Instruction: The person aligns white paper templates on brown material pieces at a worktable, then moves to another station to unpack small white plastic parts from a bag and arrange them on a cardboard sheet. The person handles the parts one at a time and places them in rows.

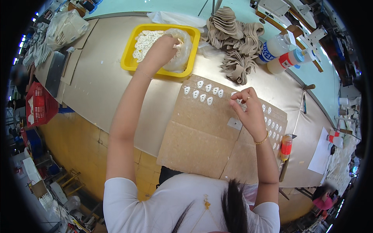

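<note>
My left hand [165,48] reaches into the yellow tray [125,58], its bent fingers at the mouth of a clear plastic bag [182,58]. What those fingers grip is hidden. Beside the bag, small white teardrop-shaped pieces with holes [145,43] lie heaped in the tray. My right hand [250,110] hovers over a brown cardboard sheet [198,128], thumb and forefinger drawn together near one white piece; whether they hold anything is too small to tell. Rows of white pieces [208,87] lie along the sheet's far edge, with more to the right of my right wrist.
Behind the cardboard sit stacks of beige cut strips [229,29]. To their right stand plastic bottles [274,48]. A small orange-red bottle [286,146] rests by the sheet's right edge. A red basket [40,104] is beyond the table's left side.
</note>
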The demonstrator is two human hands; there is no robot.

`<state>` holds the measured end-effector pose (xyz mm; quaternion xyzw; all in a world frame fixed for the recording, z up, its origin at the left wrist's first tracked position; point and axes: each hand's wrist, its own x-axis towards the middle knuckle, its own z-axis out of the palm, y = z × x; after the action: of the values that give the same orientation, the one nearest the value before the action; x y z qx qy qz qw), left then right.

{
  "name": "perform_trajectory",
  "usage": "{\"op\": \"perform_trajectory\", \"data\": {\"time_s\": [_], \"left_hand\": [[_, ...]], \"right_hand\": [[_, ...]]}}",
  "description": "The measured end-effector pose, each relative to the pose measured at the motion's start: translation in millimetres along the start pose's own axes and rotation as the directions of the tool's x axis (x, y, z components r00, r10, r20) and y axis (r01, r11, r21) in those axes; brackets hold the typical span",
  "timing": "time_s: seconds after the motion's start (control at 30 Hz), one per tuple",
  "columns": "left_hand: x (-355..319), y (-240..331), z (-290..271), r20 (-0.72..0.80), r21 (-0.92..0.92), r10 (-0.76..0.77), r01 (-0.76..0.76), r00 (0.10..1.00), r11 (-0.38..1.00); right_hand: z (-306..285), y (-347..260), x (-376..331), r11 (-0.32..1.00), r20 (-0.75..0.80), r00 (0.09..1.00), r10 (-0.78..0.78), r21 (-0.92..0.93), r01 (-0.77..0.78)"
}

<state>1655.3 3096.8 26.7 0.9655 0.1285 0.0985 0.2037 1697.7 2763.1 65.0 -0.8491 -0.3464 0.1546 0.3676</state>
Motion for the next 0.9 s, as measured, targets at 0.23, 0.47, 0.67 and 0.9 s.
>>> {"op": "perform_trajectory", "data": {"time_s": [0.23, 0.47, 0.67, 0.9], "left_hand": [[11.4, -3.2, 13.7, 0.107, 0.14, -0.046, 0.031, 0.993, 0.99], [11.1, -6.3, 11.6, 0.001, 0.097, -0.042, 0.042, 0.999, 0.994], [5.8, 13.6, 3.9, 0.163, 0.184, -0.127, 0.097, 0.978, 0.978], [15.5, 29.5, 1.2, 0.312, 0.247, -0.158, 0.08, 0.937, 0.966]], "right_hand": [[0.1, -0.1, -10.1, 0.998, 0.054, 0.997, -0.046, 0.047, 0.043], [-6.0, -3.9, -9.8, 0.997, 0.071, 0.996, -0.055, 0.057, 0.051], [-1.9, -8.2, -6.2, 0.99, 0.044, 0.997, -0.065, 0.129, 0.059], [-0.4, -11.9, -8.8, 0.989, 0.06, 0.991, -0.118, 0.096, 0.112]]}}
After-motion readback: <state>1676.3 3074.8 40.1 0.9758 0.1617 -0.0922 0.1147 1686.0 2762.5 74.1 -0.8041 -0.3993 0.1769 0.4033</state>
